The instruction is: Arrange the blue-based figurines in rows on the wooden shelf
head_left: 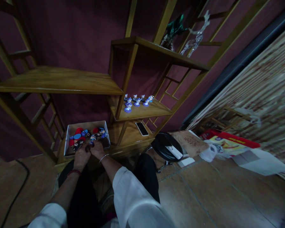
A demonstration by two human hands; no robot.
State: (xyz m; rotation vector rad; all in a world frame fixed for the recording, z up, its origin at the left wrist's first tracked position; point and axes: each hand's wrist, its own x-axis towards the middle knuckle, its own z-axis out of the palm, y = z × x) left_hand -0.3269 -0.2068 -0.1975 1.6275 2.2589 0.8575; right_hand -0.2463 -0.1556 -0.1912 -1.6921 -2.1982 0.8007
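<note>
Though both hands, left (82,155) and right (97,149), hide whatever they touch at the box (66,142)'s near edge, lower left, and I can't tell their finger spacing, that open box lies with its long axis running roughly left to right.

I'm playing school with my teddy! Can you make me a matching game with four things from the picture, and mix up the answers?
1. Phone
2. Clear deer
3. Open box
4. Stool

A. Black and round
B. Up on a high shelf
C. Full of little figures
D. Lying on a low shelf

Pairs: 1-D, 2-B, 3-C, 4-A
</note>
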